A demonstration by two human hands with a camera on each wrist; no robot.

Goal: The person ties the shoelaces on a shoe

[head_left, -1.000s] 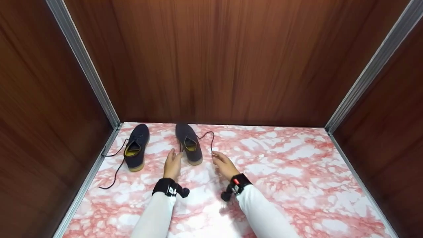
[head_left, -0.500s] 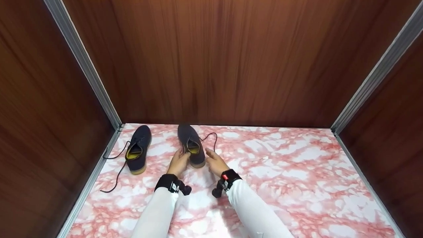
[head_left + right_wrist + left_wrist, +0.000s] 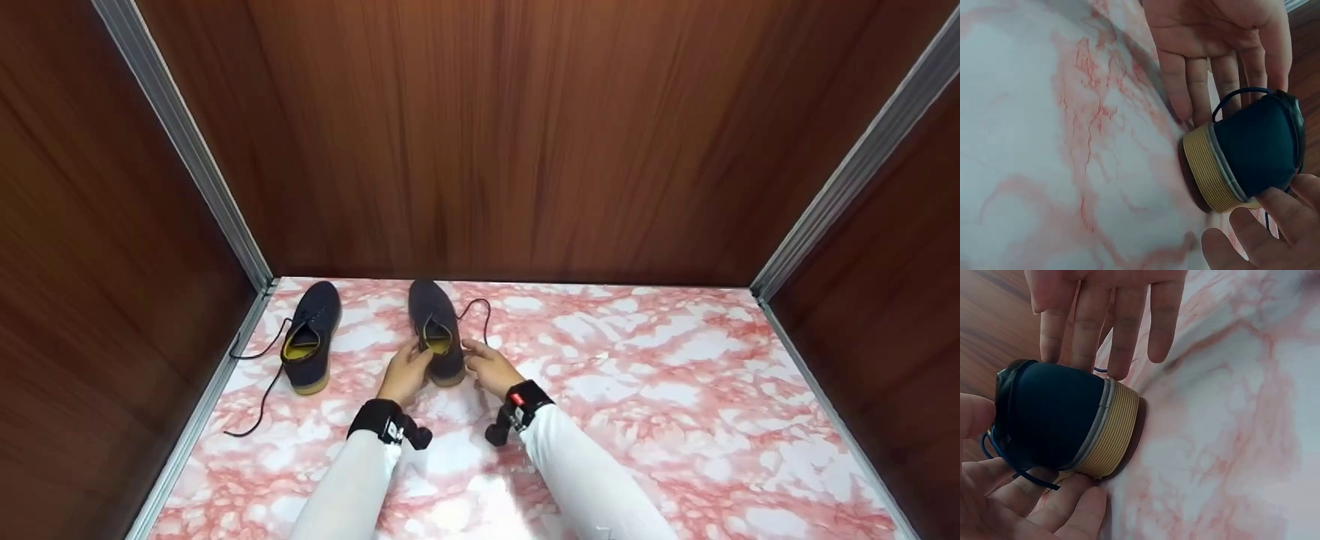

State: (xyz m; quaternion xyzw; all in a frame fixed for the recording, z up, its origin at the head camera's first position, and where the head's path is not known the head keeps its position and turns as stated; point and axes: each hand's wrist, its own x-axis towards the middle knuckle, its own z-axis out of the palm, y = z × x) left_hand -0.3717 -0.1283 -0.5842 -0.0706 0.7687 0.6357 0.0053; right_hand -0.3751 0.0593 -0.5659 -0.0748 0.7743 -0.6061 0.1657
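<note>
Bracketing the dark shoe from left and right

Compared with one second ago, the gaps on both sides are being closed. On the left, the collar is being pinched by the left hand, with thumb at the rim and fingers along the outside. On the right, the heel is being touched by the right hand, whose fingers are being held spread, not curled. A lace end is being draped over the left fingers. The shoe is being supported upright by the mottled floor, right of the other shoe, heel near, toe toward the far wall. The toe is being seen shifted slightly right. Interpretation: control of the heel end is apparently being gained from both sides; firmness cannot be judged.
</note>
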